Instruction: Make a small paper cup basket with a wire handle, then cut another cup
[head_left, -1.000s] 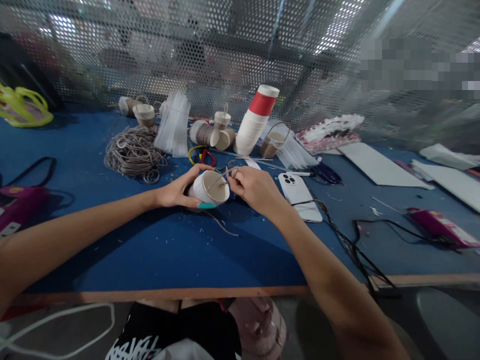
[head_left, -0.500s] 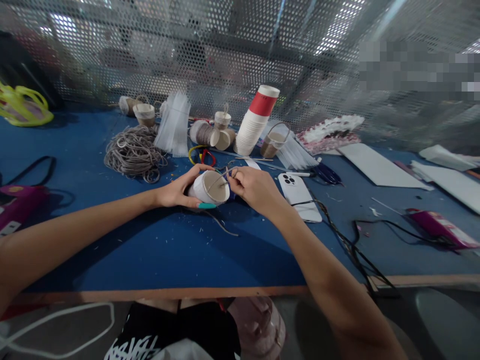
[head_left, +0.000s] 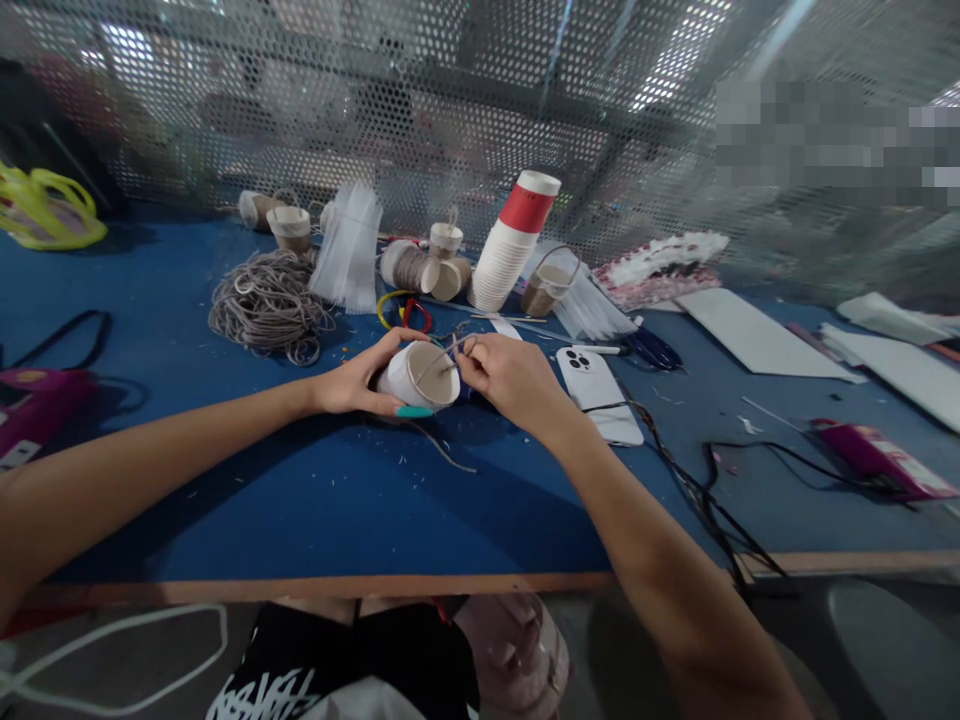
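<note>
My left hand (head_left: pixel 369 378) is wrapped round a small white paper cup (head_left: pixel 405 374), tilted so that its mouth faces up and to the right. A thin grey-brown cord (head_left: pixel 444 352) rises from inside the cup into the fingers of my right hand (head_left: pixel 504 372), which pinch it beside the rim. The pinching fingertips are partly hidden. Another length of cord (head_left: pixel 442 448) trails from under the cup onto the blue table (head_left: pixel 315 510). Behind my left hand lies a tangled bundle of the same cord (head_left: pixel 266 300).
A leaning stack of paper cups (head_left: pixel 501 262) and several cord-wrapped cups stand behind. A white phone (head_left: pixel 600 395) lies right of my right hand. Near it runs a black cable (head_left: pixel 694 470). Clear strips (head_left: pixel 346 250), scissors (head_left: pixel 405 310) and a magenta device (head_left: pixel 885 458) are also about.
</note>
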